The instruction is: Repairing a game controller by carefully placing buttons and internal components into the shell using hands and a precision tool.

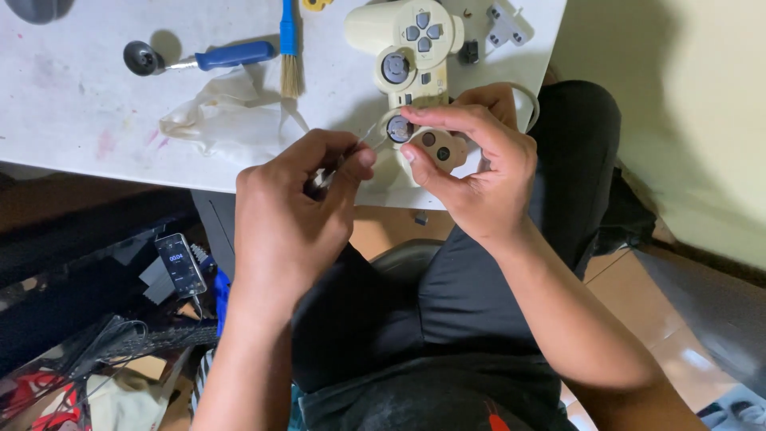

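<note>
A cream game controller (407,48) with grey buttons and two round thumbsticks lies on the white table (72,104), one grip over the near edge. My right hand (479,172) pinches a small tan plastic piece (440,149) with two dark round spots, just in front of the controller's lower thumbstick. My left hand (291,211) grips a thin metal tool (347,156); its tip points toward that piece and the thumbstick. Both hands hover over my lap at the table's edge.
On the table lie a blue-handled tool with a round black end (191,58), a blue-handled brush (289,52), a crumpled pale cloth (219,120) and small white and dark parts (507,25). A phone with a lit screen (181,264) rests among clutter at lower left.
</note>
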